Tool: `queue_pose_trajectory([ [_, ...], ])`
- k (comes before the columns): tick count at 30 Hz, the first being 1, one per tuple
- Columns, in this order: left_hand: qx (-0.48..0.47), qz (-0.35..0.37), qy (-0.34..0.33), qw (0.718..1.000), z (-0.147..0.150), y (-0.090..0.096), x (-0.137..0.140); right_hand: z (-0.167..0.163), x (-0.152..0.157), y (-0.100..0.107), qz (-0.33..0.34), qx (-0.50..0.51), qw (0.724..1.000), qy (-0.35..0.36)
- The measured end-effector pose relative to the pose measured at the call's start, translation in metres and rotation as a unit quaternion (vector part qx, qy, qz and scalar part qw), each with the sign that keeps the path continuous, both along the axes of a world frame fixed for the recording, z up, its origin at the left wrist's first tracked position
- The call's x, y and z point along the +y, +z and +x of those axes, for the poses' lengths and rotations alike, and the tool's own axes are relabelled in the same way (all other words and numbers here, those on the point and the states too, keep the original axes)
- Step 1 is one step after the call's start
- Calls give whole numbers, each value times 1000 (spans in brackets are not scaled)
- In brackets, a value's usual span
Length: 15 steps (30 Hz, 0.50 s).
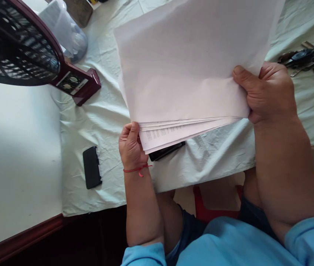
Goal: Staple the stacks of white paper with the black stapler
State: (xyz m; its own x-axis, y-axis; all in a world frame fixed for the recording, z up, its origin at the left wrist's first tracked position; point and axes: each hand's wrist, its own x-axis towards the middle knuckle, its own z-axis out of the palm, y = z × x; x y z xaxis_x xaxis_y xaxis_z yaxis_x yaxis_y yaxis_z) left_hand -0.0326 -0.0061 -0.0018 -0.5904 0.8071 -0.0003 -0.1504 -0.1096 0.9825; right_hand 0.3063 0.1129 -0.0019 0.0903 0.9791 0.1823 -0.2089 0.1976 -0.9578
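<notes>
A stack of white paper sheets (pixel 190 66) is held up above the table between both of my hands. The top sheet shows a blank side, while lines of print show on a lower sheet that fans out at the near edge. My left hand (pixel 132 144), with a red string on its wrist, pinches the near left corner, thumb on top. At the right edge my right hand (pixel 269 90) grips the sheets, its thumb lying on the top sheet and its fingers hidden underneath. Partly covered by the papers, a black object (pixel 166 151) lies on the cloth.
A pale green cloth (pixel 109 177) covers the table. A dark red fan (pixel 87 87) and a translucent plastic container (pixel 72 37) stand at the left. Near the left edge lies a black phone-like case (pixel 92 167). A bunch of keys (pixel 312 61) rests at the right.
</notes>
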Motion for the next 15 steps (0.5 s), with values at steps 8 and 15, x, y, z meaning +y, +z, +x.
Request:
queue_pose_trajectory([
  [8,32,20,7,999,7,9,10,-10,-9,17,98,-20,995,-4],
  [15,105,65,37,992,-13,7,15,-19,-16,26,164,-34,986,25],
])
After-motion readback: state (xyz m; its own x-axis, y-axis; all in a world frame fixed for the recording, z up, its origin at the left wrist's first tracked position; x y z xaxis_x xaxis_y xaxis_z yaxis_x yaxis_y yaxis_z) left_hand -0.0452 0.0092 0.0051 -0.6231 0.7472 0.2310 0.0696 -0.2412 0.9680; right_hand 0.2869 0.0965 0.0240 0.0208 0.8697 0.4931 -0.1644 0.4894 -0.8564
